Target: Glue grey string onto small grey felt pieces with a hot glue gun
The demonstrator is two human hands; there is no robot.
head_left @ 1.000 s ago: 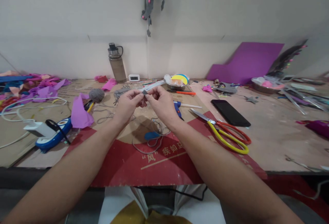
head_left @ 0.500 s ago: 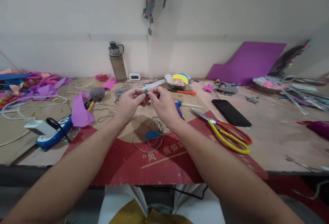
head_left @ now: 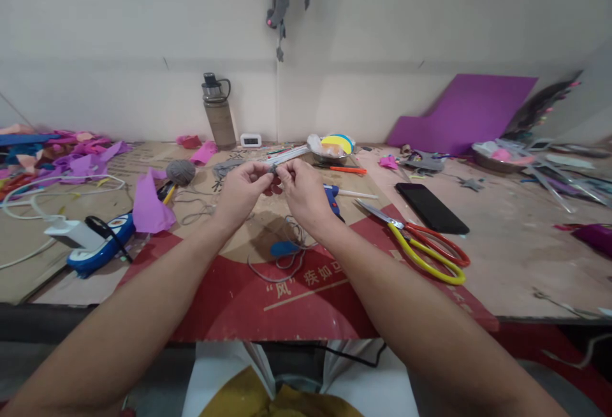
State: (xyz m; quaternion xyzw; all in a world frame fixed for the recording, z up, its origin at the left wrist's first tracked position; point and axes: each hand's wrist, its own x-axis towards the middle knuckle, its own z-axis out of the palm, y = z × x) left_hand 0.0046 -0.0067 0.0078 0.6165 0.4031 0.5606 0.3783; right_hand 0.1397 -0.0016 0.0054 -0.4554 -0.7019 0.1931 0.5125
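Observation:
My left hand and my right hand meet above the cardboard, fingertips pinched together. Between them is a small grey piece, mostly hidden by the fingers, so its exact shape cannot be made out. Below the hands, loose grey yarn curls around a blue scrap on the red-printed cardboard. A blue glue gun with a white glue stick lies partly behind my right wrist. Scissors with one yellow and one red handle rest to the right.
A black phone lies beyond the scissors. Behind stand a bottle, a small clock and a bowl. On the left are a yarn ball, purple felt, a blue power strip and felt scraps.
The fingers have shifted slightly around the small grey piece, which both hands still pinch. The view has tilted a little; the things on the table have stayed in place.

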